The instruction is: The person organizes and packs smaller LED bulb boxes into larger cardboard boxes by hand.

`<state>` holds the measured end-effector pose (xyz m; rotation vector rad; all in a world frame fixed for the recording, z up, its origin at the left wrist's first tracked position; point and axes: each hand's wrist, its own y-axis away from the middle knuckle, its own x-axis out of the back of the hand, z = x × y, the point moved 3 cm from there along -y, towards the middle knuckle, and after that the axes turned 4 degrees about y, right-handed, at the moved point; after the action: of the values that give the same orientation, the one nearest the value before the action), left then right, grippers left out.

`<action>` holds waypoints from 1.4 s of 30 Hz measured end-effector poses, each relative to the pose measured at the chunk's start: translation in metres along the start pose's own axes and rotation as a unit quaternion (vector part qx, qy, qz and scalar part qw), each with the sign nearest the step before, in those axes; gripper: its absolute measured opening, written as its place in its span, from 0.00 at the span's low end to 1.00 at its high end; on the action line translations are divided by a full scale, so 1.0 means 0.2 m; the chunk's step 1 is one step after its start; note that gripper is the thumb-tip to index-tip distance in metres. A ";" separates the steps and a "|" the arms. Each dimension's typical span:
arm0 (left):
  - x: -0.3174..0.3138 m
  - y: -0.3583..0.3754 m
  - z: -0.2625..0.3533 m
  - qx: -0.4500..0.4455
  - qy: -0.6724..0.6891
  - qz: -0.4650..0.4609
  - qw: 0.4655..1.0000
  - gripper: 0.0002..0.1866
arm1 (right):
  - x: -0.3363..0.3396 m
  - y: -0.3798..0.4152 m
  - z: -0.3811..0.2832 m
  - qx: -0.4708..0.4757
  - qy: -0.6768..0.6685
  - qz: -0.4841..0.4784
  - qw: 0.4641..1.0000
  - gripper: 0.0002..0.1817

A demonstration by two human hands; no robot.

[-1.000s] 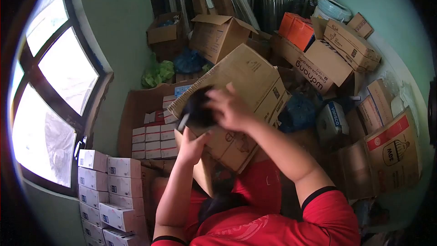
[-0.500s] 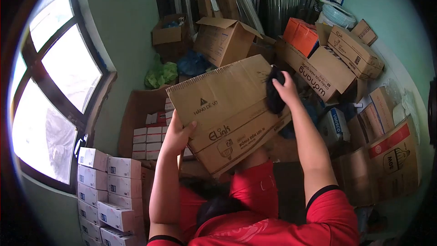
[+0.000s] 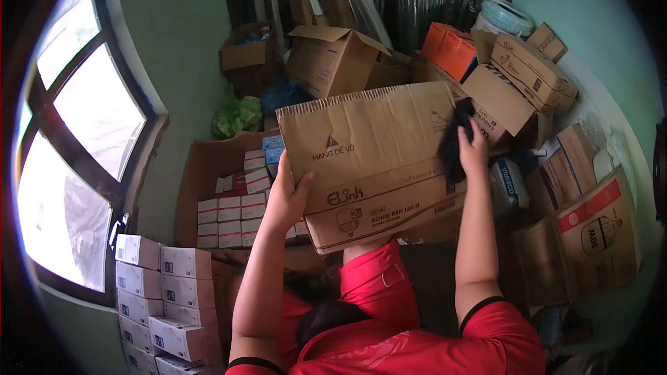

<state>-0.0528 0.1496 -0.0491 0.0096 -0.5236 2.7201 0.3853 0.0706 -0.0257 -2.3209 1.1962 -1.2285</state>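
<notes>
A flattened cardboard box (image 3: 379, 146) with printed lettering and a bulb drawing is held up in front of me, tilted slightly. My left hand (image 3: 290, 194) grips its left edge, thumb on the printed face and the other fingers hidden behind. Against the right end of the box, my right hand (image 3: 474, 149) holds a bunched black cloth (image 3: 455, 144), which lies on the cardboard and covers part of its edge.
Behind the cardboard stands a large open carton (image 3: 191, 167) of small white boxes. More white boxes (image 3: 184, 292) are stacked by the window at left. Open cartons (image 3: 333, 62), an orange box (image 3: 448, 50) and a green plastic bag (image 3: 236, 112) crowd the back; another printed carton (image 3: 597, 226) leans at right.
The cardboard has shifted right and turned to a more level position. My right hand and the black cloth have moved right and slightly down along its right end.
</notes>
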 end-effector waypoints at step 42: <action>-0.06 -0.12 -0.07 0.034 0.083 -0.114 0.989 0.55 | -0.71 0.27 -1.08 0.332 -0.097 -0.184 0.920 0.33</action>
<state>-0.0314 0.1716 -0.0541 -0.1300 -0.3586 2.4865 0.1441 0.1769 -0.0038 -2.0992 0.2054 -1.2227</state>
